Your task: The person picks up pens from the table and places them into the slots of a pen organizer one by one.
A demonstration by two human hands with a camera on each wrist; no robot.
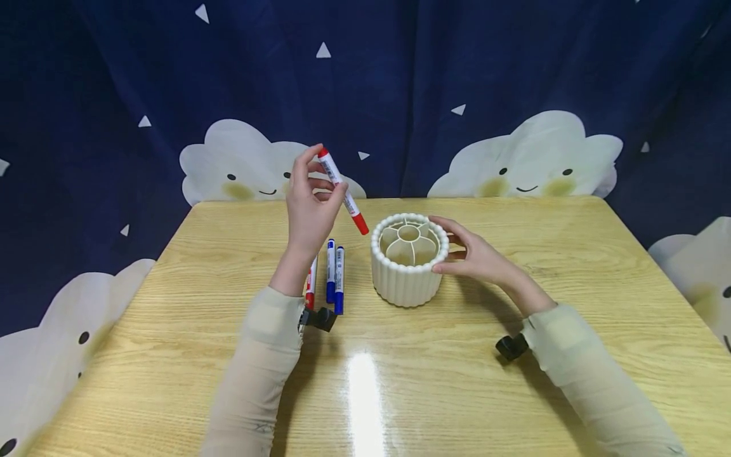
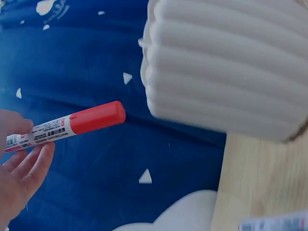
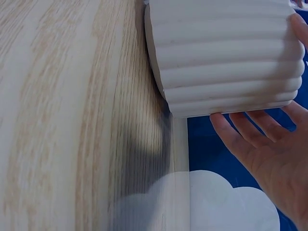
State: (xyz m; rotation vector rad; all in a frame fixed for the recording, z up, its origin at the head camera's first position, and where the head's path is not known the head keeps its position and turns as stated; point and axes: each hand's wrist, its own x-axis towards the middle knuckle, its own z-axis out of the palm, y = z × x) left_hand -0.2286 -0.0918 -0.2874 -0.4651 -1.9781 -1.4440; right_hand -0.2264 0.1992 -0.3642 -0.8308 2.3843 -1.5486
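Observation:
My left hand (image 1: 311, 206) pinches a red-capped whiteboard marker (image 1: 350, 204) in the air, tilted with its red cap down to the right. That cap end is just left of and above the rim of a cream, ribbed pen holder (image 1: 405, 285). In the left wrist view the marker (image 2: 96, 118) lies between thumb and fingers, pointing at the beaded rim. My right hand (image 1: 476, 254) holds the pen holder from the right, thumb at the near side of the rim and fingers along the far side. The holder stands upright, its divided compartments visible from above.
Two blue markers, one at the left (image 1: 331, 273) and one at the right (image 1: 339, 282), lie side by side left of the holder. Another red marker (image 1: 311, 289) is partly hidden by my left wrist. A dark blue curtain (image 1: 377, 76) hangs behind the wooden table (image 1: 457, 393).

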